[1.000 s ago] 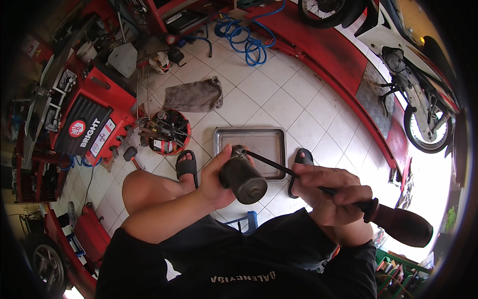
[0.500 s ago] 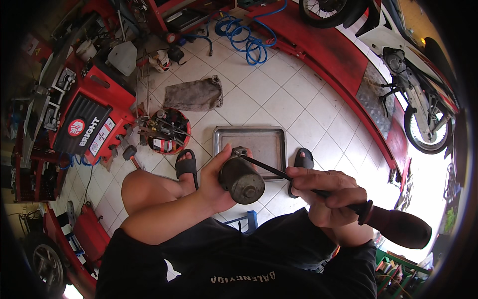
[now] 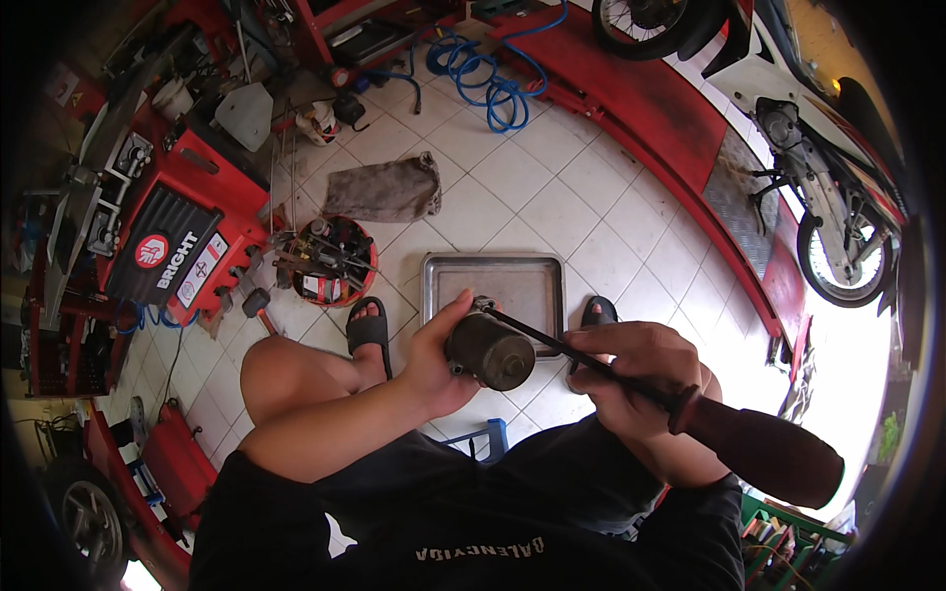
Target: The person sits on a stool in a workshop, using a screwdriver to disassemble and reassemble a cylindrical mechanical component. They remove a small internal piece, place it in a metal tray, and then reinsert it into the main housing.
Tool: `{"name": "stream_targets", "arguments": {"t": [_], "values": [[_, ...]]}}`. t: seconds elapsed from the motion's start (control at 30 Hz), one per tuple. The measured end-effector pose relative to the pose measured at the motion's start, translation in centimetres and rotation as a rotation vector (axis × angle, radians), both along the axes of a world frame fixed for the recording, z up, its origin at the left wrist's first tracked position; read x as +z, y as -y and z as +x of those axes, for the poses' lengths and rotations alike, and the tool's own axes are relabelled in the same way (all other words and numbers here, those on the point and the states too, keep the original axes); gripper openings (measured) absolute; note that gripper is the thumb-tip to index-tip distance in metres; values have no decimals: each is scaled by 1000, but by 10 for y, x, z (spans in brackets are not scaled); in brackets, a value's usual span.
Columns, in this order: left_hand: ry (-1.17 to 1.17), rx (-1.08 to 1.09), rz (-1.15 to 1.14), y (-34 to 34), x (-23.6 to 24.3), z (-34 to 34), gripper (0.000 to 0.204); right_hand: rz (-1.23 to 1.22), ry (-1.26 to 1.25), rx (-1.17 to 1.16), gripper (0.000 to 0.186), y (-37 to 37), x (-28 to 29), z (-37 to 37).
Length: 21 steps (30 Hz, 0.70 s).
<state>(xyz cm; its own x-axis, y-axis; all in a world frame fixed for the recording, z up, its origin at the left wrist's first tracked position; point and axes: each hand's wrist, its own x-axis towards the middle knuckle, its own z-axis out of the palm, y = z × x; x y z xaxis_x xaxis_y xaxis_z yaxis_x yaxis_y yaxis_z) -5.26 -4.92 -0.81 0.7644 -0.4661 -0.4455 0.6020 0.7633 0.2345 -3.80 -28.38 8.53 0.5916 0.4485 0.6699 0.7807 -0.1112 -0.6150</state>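
Observation:
My left hand (image 3: 439,366) is wrapped round a small electric motor (image 3: 492,355) with a dark, scuffed cylindrical can, its round end turned toward me. In my right hand (image 3: 645,379) is a long screwdriver (image 3: 764,445) with a black shaft and a dark reddish handle. The shaft runs under my right fingers, and its tip meets the metal fitting at the motor's far end. I cannot make out exactly where the tip sits. Below the motor, a shallow metal tray (image 3: 428,286) lies on the floor between my feet.
A round red tub of tools (image 3: 367,236) stands left of the tray, and a grey rag (image 3: 384,187) lies beyond it. A red machine (image 3: 163,246) is at the left. Coiled blue hose (image 3: 503,98), a red lift platform (image 3: 641,108) and a motorcycle (image 3: 803,148) are farther off.
The motor has shifted slightly right and away from me along with my left hand. The screwdriver's handle has dropped a little toward me, and the right fingers have moved on its shaft.

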Motion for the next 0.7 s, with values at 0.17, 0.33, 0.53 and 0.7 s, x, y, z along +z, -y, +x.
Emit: {"name": "stream_targets", "arguments": {"t": [0.17,0.33,0.53,0.7], "values": [[-46,-60,-110,-2,-7,3,41,120,-128,-9,28,-24,9,6],[-22,-118,-76,-3,-9,1,39,101,-251,96,25,-15,13,7],[-26,-106,-40,-2,-11,4,39,87,-125,17,21,-16,14,-3],[24,-124,-43,-5,-10,6,38,-86,-227,131,27,-8,22,10]]}}
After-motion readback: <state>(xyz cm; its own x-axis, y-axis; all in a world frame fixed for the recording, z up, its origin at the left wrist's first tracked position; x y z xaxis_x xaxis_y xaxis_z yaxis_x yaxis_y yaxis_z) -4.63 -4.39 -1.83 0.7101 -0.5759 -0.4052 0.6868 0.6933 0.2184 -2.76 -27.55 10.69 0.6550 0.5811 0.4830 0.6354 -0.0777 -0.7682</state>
